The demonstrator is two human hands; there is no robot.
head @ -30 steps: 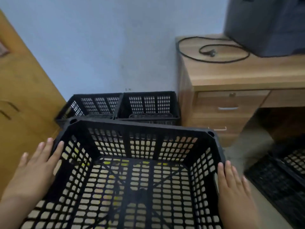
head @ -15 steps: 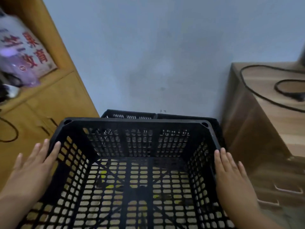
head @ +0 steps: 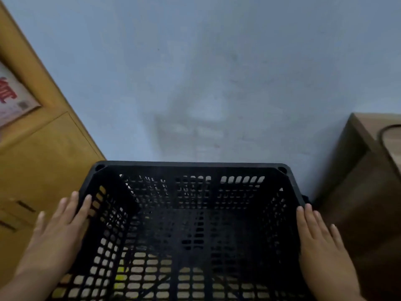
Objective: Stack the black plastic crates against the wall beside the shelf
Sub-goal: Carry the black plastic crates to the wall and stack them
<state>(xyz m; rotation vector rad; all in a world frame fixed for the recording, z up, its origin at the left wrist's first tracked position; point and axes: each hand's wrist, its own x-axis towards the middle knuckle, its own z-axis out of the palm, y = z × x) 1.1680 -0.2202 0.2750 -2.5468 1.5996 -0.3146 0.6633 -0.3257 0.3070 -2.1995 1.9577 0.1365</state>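
Holding it from both sides, you've got the black crate (head: 191, 224) square in the head view, open top facing you, far rim close up to the pale wall (head: 206, 72). Your left hand (head: 58, 233) lies flat against the outside of the left wall, fingers (head: 85, 208) stretched forward and spread, tips just short of the far left corner. Your right hand (head: 321, 242) mirrors it on the right wall, palm pressed to the plastic, fingers straight and together. Neither hand curls round anything: both are wide open, and the crate sits squeezed between the two palms. That puts it dead centre between your hands, its side walls under your palms, its far half running out beyond your fingertips.

To your left, the wooden cabinet (head: 39, 170) stands just beside the crate, with a printed card (head: 13, 101) tucked in its upper recess. To your right, the brown desk (head: 358, 192) stands close by the crate's right corner, a dark cable (head: 384, 135) looping on its top. Through the crate's slotted floor you catch pale patches and a bit of yellow near you; farther in it reads dark, and what lies beneath cannot be made out.
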